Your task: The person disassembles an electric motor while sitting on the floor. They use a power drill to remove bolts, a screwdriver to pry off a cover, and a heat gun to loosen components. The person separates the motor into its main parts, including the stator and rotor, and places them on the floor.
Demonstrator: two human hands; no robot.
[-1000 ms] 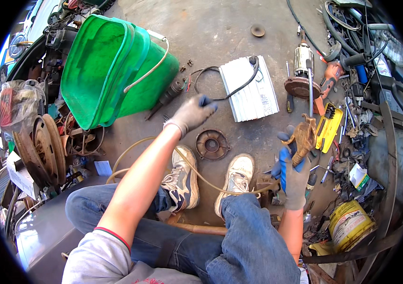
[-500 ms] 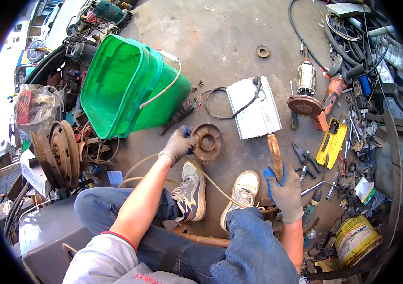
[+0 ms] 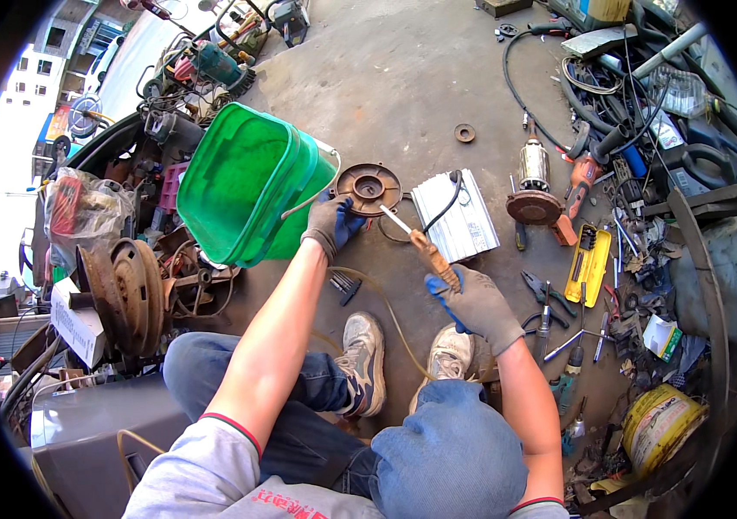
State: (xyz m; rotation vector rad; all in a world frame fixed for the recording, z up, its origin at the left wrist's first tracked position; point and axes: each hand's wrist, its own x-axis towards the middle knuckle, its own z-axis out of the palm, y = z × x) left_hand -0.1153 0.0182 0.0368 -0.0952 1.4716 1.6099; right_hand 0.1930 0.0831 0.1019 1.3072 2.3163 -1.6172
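Green plastic bucket [image 3: 310, 173]: our landmark, mouth open, thin pale handle at its right side.
Left hand [image 3: 327, 223]: gloved, fingers gripping the near edge of a brown round metal disc with a hub in its middle [image 3: 387, 184].
Disc position: just right of the bucket, by its handle.
Right hand [image 3: 483, 304]: gloved, grasping a slim tool with a pale shaft and brown handle [image 3: 431, 253], right of the bucket on the near side.
Shaft tip: at the disc's near right rim; we can't tell if they touch.
Silvery-white ribbed block [image 3: 475, 223]: right of the bucket, past the disc; we see a black cable [image 3: 458, 184] across it.
Small rusty ring [image 3: 464, 132]: well right of the bucket, toward the far side.
Silver motor armature on a rusty round plate [image 3: 535, 166]: farther right of the bucket.
Yellow tray of dark bits [image 3: 595, 275]: well right of the bucket, beyond the armature.
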